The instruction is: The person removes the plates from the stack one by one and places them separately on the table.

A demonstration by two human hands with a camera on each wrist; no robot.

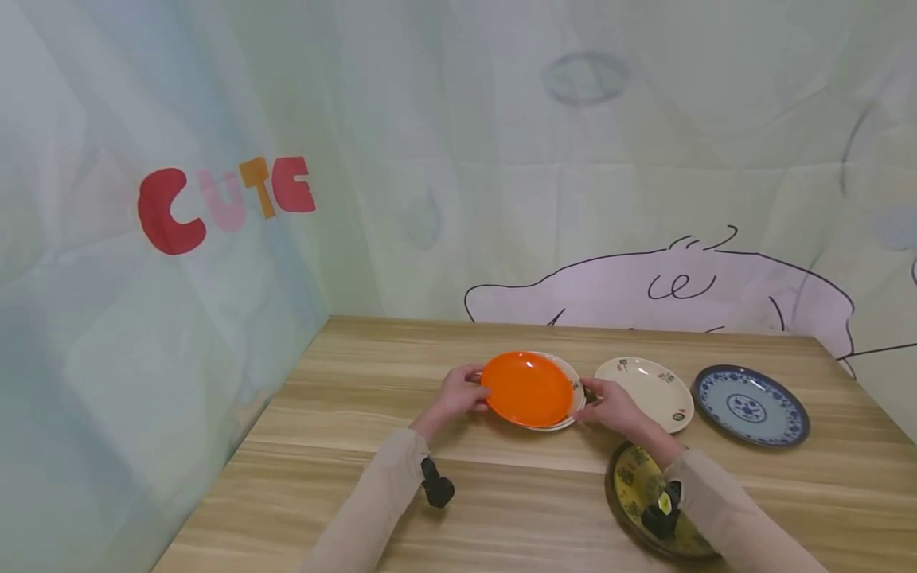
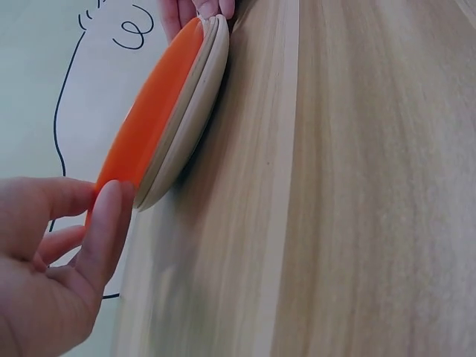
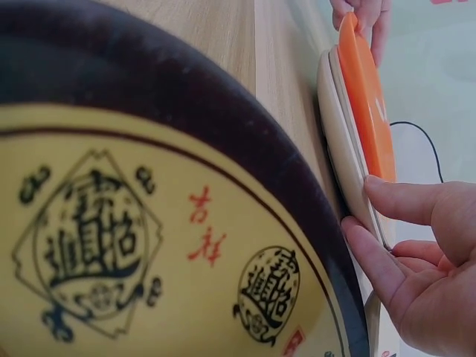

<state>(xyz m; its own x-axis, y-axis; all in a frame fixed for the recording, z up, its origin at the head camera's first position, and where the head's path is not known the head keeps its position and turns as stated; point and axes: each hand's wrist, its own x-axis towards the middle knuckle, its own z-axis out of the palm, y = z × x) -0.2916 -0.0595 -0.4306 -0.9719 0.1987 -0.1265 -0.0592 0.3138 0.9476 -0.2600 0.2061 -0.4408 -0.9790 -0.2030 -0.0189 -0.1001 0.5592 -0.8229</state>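
An orange plate [image 1: 526,388] lies on top of stacked off-white plates [image 1: 577,382], shifted a little to the left of them. My left hand [image 1: 462,390] pinches the orange plate's left rim between thumb and fingers. In the left wrist view that rim stands slightly apart from the pale rims below. At the stack's right edge, my right hand [image 1: 609,404] holds the rims, its thumb and finger on either side. In the right wrist view the fingertips [image 3: 355,227] touch the pale rim and reach close to the orange edge. Part of the lower plates is hidden under the orange one.
Right of the stack lies an off-white plate [image 1: 648,390] with small printed motifs, then a blue-patterned plate [image 1: 748,406]. A yellow plate [image 1: 634,477] with a dark rim sits under my right forearm. A printed curtain [image 1: 430,159] borders the wooden table [image 1: 358,382].
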